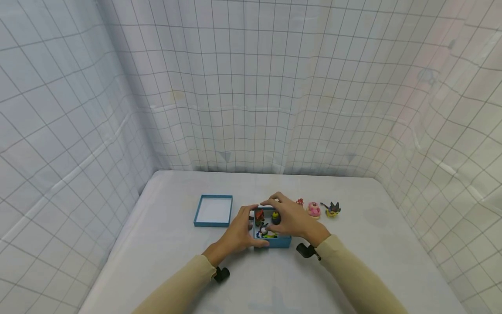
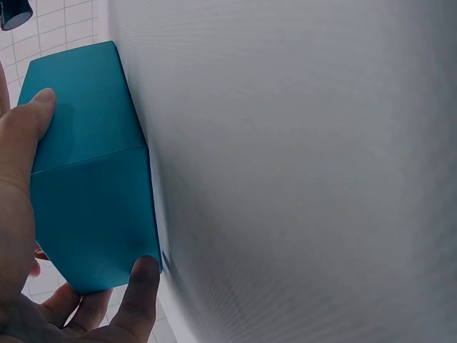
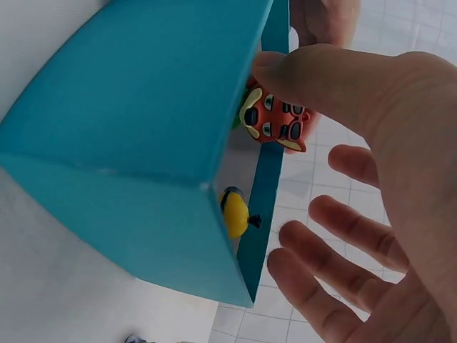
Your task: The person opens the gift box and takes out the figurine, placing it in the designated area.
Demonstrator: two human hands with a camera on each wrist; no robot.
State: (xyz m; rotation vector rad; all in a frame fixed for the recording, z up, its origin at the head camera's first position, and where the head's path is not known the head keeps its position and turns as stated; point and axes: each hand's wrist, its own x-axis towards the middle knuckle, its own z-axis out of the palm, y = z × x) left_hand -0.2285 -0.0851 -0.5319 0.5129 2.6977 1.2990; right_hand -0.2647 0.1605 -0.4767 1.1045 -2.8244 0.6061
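Left hand (image 1: 237,233) grips blue box (image 1: 276,243); right hand (image 1: 293,219) is empty, fingers loosely spread, boxed figurines (image 1: 259,216) beside its thumb.

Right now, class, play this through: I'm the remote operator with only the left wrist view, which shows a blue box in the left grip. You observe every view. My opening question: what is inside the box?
Observer: The blue box contains a red-faced toy and a yellow-topped toy, among others.

Operator: And what lies to its left, as the head view shows it?

Observer: A shallow blue-rimmed tray, apart from the box, with its white inside facing up.

Operator: Anything on the other side?

Observer: Past the right grip there is a pink toy and a black-and-yellow toy, both outside the box.
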